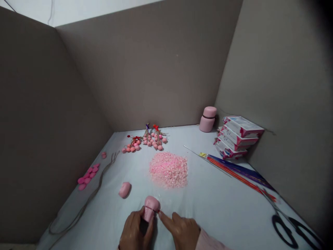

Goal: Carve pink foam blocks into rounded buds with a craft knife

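My left hand (134,229) is closed around a small rounded pink piece (151,203) low in the middle of the head view. A thin dark line runs across this piece, and a dark patch shows below it between my fingers. On its right side, the stretched index finger of my right hand (182,229) touches the end of that line. The other right fingers are bent, the thumb is hidden, and I see nothing held there. A second pink lump (125,190) lies to the left. Beyond my hands spreads a heap of pink crumbs (169,170).
Bunches of pink balls (155,141) lie at the back. Flat pink pieces (88,177) and looped cord (97,187) are left. Right stand a pink flask (207,119), stacked boxes (238,135), coloured strips (239,173) and scissors (282,217). Grey panels (156,66) surround the table.
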`<state>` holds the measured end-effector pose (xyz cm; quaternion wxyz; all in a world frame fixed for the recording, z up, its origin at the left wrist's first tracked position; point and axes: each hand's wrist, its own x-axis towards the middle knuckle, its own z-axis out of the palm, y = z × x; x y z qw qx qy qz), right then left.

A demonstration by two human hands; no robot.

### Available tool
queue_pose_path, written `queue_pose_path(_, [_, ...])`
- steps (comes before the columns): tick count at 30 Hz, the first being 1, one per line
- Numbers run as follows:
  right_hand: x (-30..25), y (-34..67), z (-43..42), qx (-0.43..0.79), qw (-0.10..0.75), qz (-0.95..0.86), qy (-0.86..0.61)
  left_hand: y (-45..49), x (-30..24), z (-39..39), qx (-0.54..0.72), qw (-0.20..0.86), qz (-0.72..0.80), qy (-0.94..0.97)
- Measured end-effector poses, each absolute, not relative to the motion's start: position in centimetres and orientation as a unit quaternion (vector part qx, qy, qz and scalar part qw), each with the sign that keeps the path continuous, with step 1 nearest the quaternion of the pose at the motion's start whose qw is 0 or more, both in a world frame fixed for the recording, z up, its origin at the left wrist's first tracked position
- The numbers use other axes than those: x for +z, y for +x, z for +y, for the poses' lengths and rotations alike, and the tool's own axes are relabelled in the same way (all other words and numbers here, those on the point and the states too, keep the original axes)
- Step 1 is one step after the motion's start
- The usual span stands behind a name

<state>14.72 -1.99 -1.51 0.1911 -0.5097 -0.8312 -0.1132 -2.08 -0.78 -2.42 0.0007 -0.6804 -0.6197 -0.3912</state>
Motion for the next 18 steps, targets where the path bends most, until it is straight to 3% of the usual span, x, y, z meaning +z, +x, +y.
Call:
queue_pose_path(7, [-0.99,14.29,-1.88,-0.122,0.149,-0.841,-0.506,-1.96,-1.96,-0.86,-0.380,0.013,-0.620,-0.686])
queue_pose_path(18, [-1.58,14.69,-2.10,-0.132,0.183,-0.827,-0.515,-2.57,-2.85,-0.77,-0.377,-0.001,-0.618,-0.690])
